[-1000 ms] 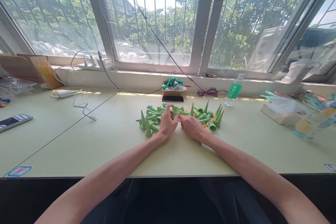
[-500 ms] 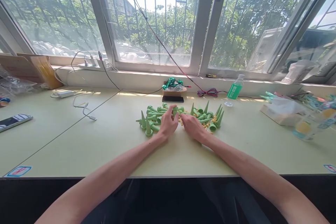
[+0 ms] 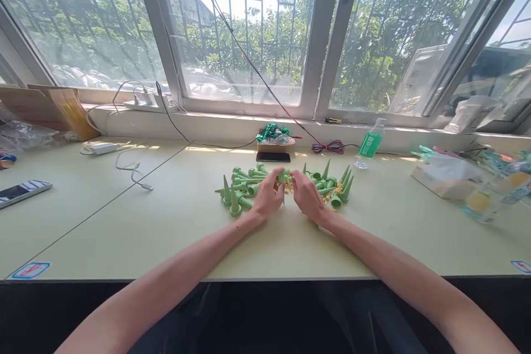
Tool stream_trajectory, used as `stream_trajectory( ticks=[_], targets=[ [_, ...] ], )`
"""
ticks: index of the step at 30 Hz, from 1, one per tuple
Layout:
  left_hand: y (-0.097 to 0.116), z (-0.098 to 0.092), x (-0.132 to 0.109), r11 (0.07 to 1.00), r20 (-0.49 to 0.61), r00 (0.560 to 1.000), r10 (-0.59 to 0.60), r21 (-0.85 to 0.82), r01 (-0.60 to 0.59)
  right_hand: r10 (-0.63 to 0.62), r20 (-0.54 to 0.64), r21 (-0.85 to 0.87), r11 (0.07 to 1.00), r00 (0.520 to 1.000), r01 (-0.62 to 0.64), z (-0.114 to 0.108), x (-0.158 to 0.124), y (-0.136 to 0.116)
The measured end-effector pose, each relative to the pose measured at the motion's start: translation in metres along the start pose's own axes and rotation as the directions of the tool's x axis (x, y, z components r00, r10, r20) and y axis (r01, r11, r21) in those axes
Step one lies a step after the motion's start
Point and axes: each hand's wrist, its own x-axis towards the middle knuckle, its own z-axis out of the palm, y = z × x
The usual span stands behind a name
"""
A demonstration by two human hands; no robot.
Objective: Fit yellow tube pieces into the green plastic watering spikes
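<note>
Several green cone-shaped plastic pieces point(image 3: 234, 203) lie and stand in a pile on the pale table, with small yellowish pieces point(image 3: 328, 197) among them. At the middle of the pile, my left hand point(image 3: 269, 194) is closed on a green piece point(image 3: 282, 176) between thumb and fingers. My right hand point(image 3: 306, 193) is just to the right, fingers bent together near the top of that piece. What its fingertips hold, if anything, is too small to make out.
Behind the pile are a black phone point(image 3: 272, 157) and a small box point(image 3: 274, 147). A green-labelled bottle point(image 3: 370, 144) and tissue box point(image 3: 440, 177) stand right. Another phone point(image 3: 25, 192) and a white cable point(image 3: 135, 177) lie left.
Both hands have shifted slightly right. My right hand has risen to the top of the green piece, which my left hand still holds.
</note>
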Motion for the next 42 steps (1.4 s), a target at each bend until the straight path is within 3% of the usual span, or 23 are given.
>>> stream_trajectory(
  ticks=[19, 42],
  targets=[
    [-0.001, 0.002, -0.001, 0.999, 0.027, 0.999, -0.039, -0.032, 0.04, -0.048, -0.041, 0.141, 0.989, 0.998, 0.053, -0.005, 0.001, -0.007],
    [0.002, 0.001, -0.003, 1.0, 0.049, 0.999, -0.015, -0.026, 0.016, -0.037, -0.046, 0.161, 0.986, 0.998, 0.044, -0.008, -0.001, -0.011]
  ],
)
